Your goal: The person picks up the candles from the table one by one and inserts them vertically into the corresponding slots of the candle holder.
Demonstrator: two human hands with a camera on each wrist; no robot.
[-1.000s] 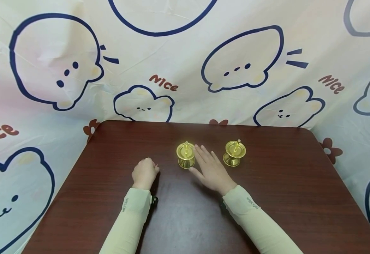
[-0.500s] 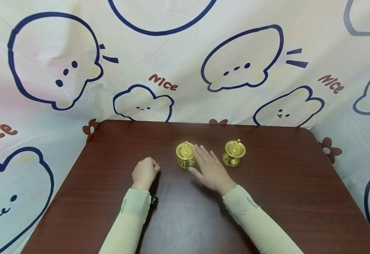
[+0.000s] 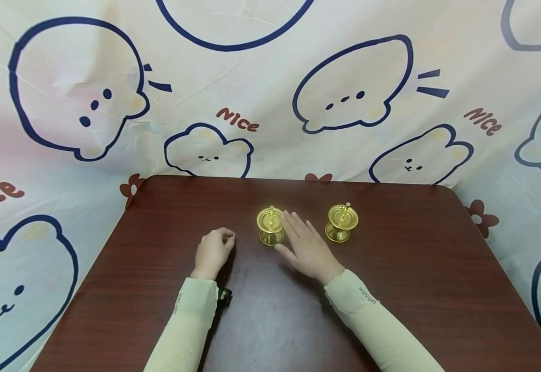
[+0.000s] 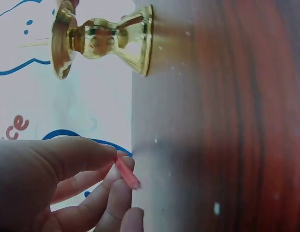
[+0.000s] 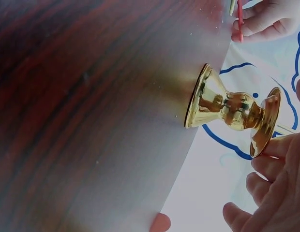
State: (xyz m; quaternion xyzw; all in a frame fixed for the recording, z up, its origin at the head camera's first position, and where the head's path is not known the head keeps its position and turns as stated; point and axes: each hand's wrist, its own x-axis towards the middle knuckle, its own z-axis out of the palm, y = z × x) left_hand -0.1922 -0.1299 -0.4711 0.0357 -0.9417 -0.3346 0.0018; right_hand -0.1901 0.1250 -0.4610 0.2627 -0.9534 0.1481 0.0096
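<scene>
Brass holder: upright toward worktop's far edge, beside spread right hand. Red stick pinched in left hand. Could tip if nudged at the high rim.

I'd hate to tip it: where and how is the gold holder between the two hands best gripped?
Probably by the stem, coming in level from the side of the left hand. The holder stands upright, its stem slimmer than the dish above and the foot below, and the right hand is at the dish's other side.
</scene>
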